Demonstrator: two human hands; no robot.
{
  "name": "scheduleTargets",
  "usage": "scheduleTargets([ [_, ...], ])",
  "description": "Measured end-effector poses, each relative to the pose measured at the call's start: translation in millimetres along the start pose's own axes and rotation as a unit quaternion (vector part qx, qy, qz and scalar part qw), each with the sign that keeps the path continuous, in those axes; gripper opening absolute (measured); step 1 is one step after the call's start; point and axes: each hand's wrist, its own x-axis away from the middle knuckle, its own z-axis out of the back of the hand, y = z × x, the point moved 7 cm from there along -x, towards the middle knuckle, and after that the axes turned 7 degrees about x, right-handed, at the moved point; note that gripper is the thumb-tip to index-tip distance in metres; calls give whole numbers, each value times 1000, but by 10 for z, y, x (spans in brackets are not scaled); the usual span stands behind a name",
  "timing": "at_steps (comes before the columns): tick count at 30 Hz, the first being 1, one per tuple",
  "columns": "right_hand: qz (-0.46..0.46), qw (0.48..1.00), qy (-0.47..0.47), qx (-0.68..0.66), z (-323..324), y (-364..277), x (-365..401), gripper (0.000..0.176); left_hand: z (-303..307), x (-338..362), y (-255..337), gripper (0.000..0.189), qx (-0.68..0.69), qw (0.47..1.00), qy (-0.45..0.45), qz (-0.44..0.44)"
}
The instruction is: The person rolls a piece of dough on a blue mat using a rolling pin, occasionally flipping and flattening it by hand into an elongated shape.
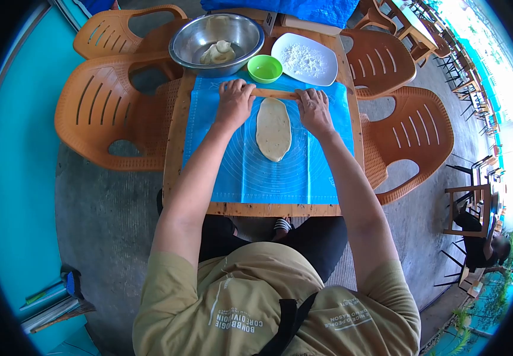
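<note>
Left hand (237, 98) and right hand (314, 108) closed around opposite ends of the rolling pin (274, 94), presumably for even pressure. Flattened dough (274, 130) lies lengthwise below its middle, on the mat (209, 160) likely protecting the worktop (274, 209).

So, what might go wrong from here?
The green bowl sits just beyond the rolling pin, so a forward push could knock it. The flattened dough might end up uneven, since its near end is already narrower than its middle. The blue mat has visible creases, which could mark the dough.
</note>
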Motion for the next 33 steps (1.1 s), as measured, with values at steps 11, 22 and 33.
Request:
scheduleTargets([
  [11,32,996,-22,-74,951,-639,932,38,892,840,885,32,120,988,-91,-25],
  [22,-20,993,-72,-89,612,-716,1431,43,506,1279,895,42,25,981,-194,6],
  [33,-45,980,-195,-8,390,-694,1240,65,214,1120,755,73,-79,964,-250,47],
])
